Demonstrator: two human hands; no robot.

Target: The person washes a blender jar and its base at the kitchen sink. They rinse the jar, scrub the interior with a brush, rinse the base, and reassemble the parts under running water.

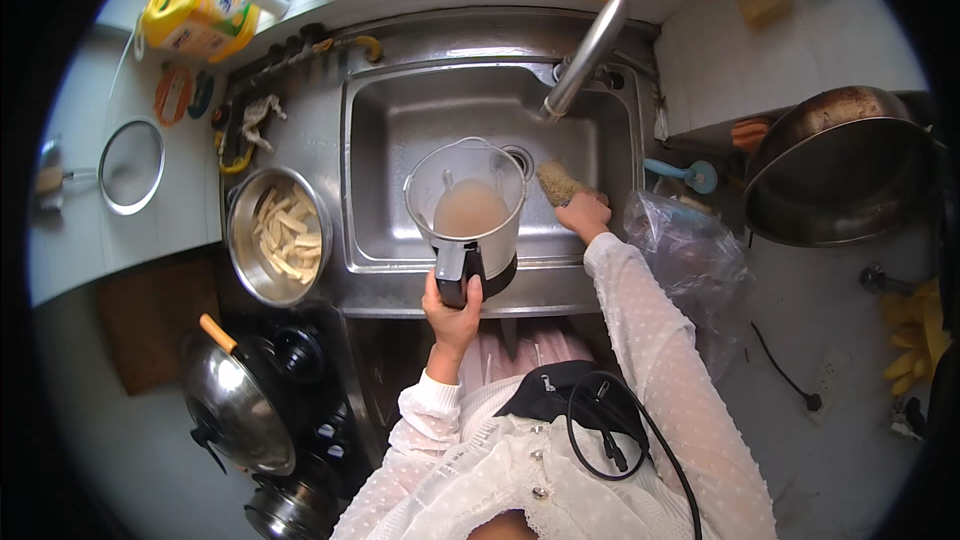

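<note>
My left hand (454, 311) is closed around the black handle (451, 281) of a clear blender jug (499, 247). The jug tilts over the front rim of a stainless steel sink (405, 105), and cloudy pale-brown liquid (471, 210) shows inside it. To the right of the jug, low in the basin, my right hand (586, 214) grips a beige, rough-textured scrubber that looks like a loofah (556, 181). A drain (519, 159) shows partly behind the jug's rim. The tap (585, 56) reaches over the basin from the back right.
A steel bowl of pale cut strips (238, 247) stands left of the basin. Beyond it are a sieve (133, 165) and a yellow detergent jug (196, 7). A lidded wok (232, 397) sits lower left. A clear plastic bag (682, 255) and a large pan (832, 165) are at right.
</note>
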